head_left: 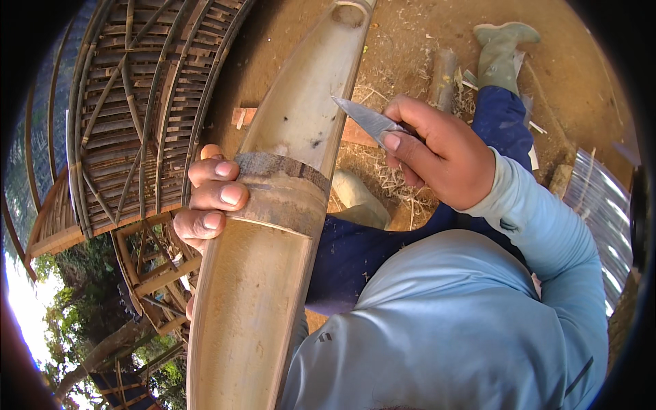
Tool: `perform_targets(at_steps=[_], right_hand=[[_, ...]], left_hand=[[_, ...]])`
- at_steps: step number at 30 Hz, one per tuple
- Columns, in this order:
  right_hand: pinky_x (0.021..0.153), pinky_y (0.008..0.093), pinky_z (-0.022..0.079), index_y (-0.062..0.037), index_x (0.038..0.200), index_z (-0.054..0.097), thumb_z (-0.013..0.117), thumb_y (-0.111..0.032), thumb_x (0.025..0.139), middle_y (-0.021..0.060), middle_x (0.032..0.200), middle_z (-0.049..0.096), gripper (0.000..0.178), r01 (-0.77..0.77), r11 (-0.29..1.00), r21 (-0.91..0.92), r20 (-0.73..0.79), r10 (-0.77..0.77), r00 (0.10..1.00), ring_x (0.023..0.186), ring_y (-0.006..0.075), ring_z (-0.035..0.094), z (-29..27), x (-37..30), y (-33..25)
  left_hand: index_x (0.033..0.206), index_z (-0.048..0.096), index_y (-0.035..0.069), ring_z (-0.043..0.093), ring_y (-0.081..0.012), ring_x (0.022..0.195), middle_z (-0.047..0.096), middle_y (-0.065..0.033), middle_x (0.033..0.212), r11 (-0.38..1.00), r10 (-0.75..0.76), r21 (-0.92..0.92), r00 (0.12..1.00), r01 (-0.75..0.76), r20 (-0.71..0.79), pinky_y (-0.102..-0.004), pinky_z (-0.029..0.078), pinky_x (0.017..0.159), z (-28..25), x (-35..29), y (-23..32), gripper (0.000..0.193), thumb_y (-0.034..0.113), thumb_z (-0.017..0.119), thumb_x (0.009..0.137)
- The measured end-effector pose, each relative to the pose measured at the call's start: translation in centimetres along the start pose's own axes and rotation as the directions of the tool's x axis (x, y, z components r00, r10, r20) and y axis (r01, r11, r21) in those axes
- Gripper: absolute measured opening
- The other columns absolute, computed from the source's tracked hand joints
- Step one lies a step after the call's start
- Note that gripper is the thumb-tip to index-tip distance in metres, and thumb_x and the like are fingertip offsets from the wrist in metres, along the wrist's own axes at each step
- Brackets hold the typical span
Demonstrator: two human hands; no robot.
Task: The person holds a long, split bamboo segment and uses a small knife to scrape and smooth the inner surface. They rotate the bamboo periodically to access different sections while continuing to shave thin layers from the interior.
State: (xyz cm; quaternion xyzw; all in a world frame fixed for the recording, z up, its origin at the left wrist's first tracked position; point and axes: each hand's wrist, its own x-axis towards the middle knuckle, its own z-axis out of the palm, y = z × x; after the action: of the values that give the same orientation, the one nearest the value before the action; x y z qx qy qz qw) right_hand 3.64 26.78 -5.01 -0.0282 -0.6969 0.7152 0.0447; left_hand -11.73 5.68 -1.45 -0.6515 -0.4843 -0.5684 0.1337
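A long split bamboo pole [253,307] runs from the lower edge up to the top, its hollow side facing me. Partway along it a darker uncut band [280,195] crosses the hollow. My left hand [217,195] is wrapped round the pole from behind at this band, its fingertips showing over the left edge; the palm is hidden. In my right hand [437,154] is a knife [369,121] with a short pointed grey blade. The blade points left, and its tip appears over the pole's right edge; I cannot tell whether they touch.
My legs in blue trousers [502,123] and rubber boots [502,58] stretch over the brown dirt ground. Shavings [410,205] and a short bamboo piece [444,75] lie there. Slatted bamboo framework [147,102] stands at left; corrugated sheeting [598,212] is at right.
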Motion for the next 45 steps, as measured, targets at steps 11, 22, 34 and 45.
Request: perform_targets(at_steps=[11, 22, 34, 45], right_hand=[[0.048, 0.0251, 0.043, -0.0037, 0.099, 0.056, 0.049, -0.028, 0.104, 0.0012, 0.067, 0.054, 0.026, -0.157, 0.974, -0.165, -0.173, 0.128, 0.976, 0.05, 0.0081, 0.051, -2.7, 3.8, 2.1], [0.056, 0.0399, 0.045, -0.004, 0.093, 0.061, 0.053, -0.029, 0.101, 0.012, 0.066, 0.056, 0.028, 0.031, 0.873, -0.486, -0.056, -0.066, 0.996, 0.059, 0.0248, 0.058, -3.2, 5.3, 1.1], [0.062, 0.0436, 0.048, -0.003, 0.097, 0.063, 0.053, -0.02, 0.1, 0.0194, 0.079, 0.062, 0.02, 0.155, 0.87, -0.469, 0.173, -0.081, 0.982, 0.07, 0.0374, 0.064, -0.1, 1.4, -2.9], [0.06, 0.0466, 0.045, -0.0025, 0.089, 0.058, 0.055, -0.024, 0.099, 0.0199, 0.068, 0.056, 0.023, 0.09, 0.901, -0.425, -0.011, -0.104, 0.995, 0.066, 0.0418, 0.058, 0.1, 1.5, -0.8]], left_hand=[[0.128, 0.06, 0.019, 0.05, -0.0276, 0.125, 0.058, -0.0077, 0.121, 0.962, -0.106, -0.247, 0.992, 0.119, 0.066, -0.0506, 0.029, 0.115, 0.0, 1.1, 0.4, 0.058, 0.064, 0.043, 0.096], [0.105, 0.063, 0.011, 0.058, -0.0316, 0.108, 0.067, -0.0127, 0.097, 0.922, 0.001, -0.379, 0.98, -0.078, -0.199, -0.0572, 0.021, 0.113, 1.7, 0.5, -0.6, 0.085, 0.08, 0.016, 0.091], [0.092, 0.064, 0.013, 0.064, -0.0269, 0.087, 0.069, -0.0074, 0.082, 0.954, -0.113, -0.292, 0.984, 0.068, -0.14, -0.0477, 0.026, 0.104, 2.4, 2.7, 1.0, 0.072, 0.073, 0.025, 0.096], [0.092, 0.066, 0.013, 0.064, -0.0272, 0.088, 0.069, -0.0077, 0.08, 0.945, -0.106, -0.32, 0.99, 0.07, -0.097, -0.0474, 0.026, 0.104, 2.3, 3.0, 1.1, 0.072, 0.073, 0.028, 0.095]])
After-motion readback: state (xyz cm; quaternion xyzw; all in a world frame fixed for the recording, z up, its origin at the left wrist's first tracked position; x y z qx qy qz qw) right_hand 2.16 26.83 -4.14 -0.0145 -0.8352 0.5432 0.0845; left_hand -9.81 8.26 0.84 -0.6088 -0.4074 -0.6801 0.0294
